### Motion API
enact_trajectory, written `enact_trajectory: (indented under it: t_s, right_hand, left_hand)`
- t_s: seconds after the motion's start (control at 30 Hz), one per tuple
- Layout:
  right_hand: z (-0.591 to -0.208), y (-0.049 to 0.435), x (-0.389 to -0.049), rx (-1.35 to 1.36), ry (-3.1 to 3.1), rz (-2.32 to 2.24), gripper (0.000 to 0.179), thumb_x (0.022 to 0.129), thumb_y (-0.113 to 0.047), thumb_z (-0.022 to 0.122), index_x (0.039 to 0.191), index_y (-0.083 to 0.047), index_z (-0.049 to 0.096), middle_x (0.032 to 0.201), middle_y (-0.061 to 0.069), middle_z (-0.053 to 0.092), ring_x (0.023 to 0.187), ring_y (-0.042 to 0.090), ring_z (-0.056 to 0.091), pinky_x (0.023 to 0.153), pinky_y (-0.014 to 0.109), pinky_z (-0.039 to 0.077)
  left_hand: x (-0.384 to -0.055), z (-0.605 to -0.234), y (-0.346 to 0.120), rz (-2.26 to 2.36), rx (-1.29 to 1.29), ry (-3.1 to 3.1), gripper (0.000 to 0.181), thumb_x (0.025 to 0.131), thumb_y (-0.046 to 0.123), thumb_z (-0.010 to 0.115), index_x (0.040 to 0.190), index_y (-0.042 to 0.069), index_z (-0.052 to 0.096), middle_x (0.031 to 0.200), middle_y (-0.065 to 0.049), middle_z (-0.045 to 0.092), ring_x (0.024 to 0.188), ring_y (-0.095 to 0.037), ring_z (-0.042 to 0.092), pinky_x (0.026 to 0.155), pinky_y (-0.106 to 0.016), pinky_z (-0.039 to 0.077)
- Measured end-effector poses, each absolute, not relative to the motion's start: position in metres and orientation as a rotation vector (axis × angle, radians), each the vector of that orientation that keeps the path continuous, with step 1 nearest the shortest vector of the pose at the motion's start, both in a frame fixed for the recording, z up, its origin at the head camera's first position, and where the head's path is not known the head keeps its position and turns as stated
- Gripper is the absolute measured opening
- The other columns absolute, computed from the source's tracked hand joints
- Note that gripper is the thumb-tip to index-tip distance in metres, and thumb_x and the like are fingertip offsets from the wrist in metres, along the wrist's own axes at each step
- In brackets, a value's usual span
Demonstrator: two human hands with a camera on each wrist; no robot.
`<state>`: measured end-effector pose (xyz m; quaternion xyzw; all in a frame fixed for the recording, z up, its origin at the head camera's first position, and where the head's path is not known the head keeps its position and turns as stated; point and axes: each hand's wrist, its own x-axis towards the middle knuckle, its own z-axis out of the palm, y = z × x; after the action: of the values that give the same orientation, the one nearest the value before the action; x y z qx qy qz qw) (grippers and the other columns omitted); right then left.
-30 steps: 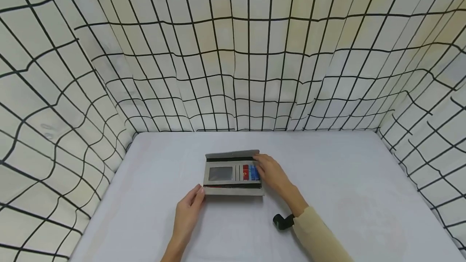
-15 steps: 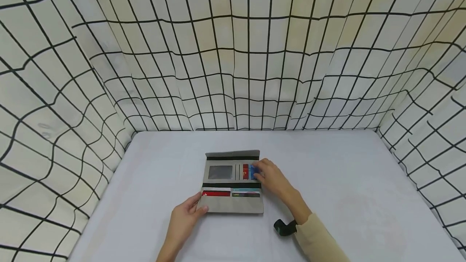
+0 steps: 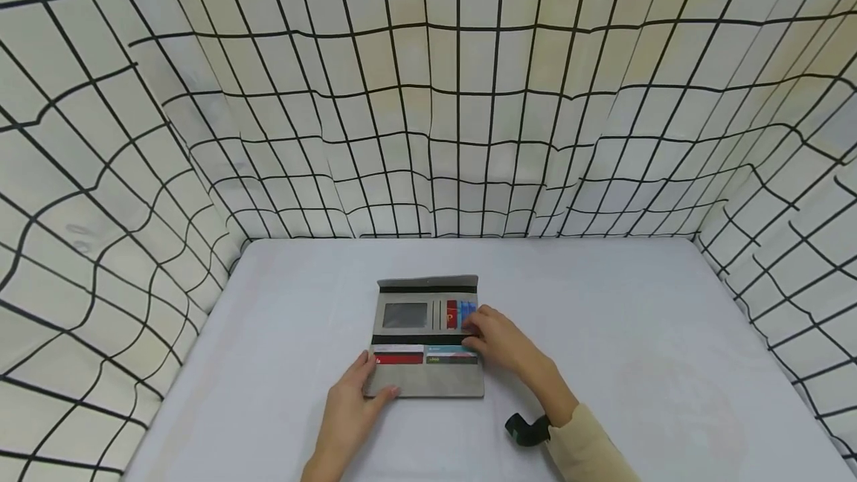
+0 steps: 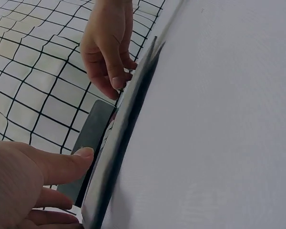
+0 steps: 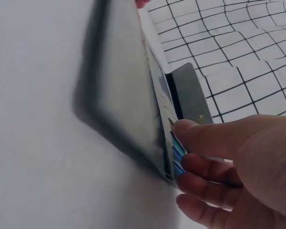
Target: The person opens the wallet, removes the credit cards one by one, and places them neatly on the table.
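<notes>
A grey trifold wallet (image 3: 455, 381) lies unfolded on the white table. Its near panel holds a red card (image 3: 399, 358) and other cards; its middle panel has a clear window (image 3: 405, 315) and red and blue cards (image 3: 452, 314). My left hand (image 3: 348, 407) holds the near left corner, thumb over the near panel, fingers along the left side. My right hand (image 3: 505, 344) is at the right side, thumb and fingertips spread beside the blue cards (image 5: 178, 150). Its thumb (image 5: 187, 126) reaches over the card slots in the right wrist view.
The white table (image 3: 636, 333) spreads around the wallet. Walls of white cloth under a black grid net (image 3: 455, 117) enclose the back and sides. A small black device (image 3: 525, 428) sits by the right wrist, at the cuff of a beige sleeve (image 3: 589, 445).
The wallet's near panel has come down toward me, uncovering its card slots. The left hand now sits at its near corner. The right hand has slid from the upper right edge down along the cards.
</notes>
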<state>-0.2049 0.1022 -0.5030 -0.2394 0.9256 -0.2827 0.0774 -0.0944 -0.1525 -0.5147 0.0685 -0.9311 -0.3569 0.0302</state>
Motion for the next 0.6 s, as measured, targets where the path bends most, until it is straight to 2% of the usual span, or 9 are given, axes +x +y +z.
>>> enact_trajectory:
  t_s: [0.13,0.33,0.6]
  right_hand:
    - [-0.501,0.104,-0.203,-0.73,2.729,-0.86,0.015,0.092,-0.018,0.074,0.103,-0.009,0.068,0.093,-0.002,0.061,0.081,0.009,0.053,0.074,0.026,0.054]
    - [-0.499,0.104,-0.199,-0.766,2.641,-0.85,0.013,0.091,-0.018,0.075,0.093,-0.01,0.064,0.082,-0.004,0.056,0.074,0.01,0.05,0.064,0.02,0.046]
    - [-0.498,0.101,-0.194,-0.728,2.619,-0.83,0.012,0.091,-0.017,0.075,0.088,-0.012,0.064,0.079,-0.005,0.056,0.074,0.01,0.051,0.063,0.019,0.046]
  left_hand:
    - [-0.094,-0.515,-0.148,-1.041,0.211,-2.902,0.07,0.08,0.026,0.084,0.135,-0.009,0.057,0.148,-0.026,0.049,0.136,-0.045,0.05,0.109,-0.053,0.045]
    - [-0.09,-0.517,-0.146,-0.863,0.186,-2.95,0.075,0.084,0.035,0.08,0.136,-0.011,0.054,0.147,-0.029,0.05,0.134,-0.049,0.05,0.108,-0.058,0.045]
    - [-0.089,-0.519,-0.143,-0.727,0.191,-2.978,0.076,0.084,0.04,0.079,0.136,-0.011,0.054,0.145,-0.031,0.051,0.133,-0.054,0.048,0.106,-0.06,0.046]
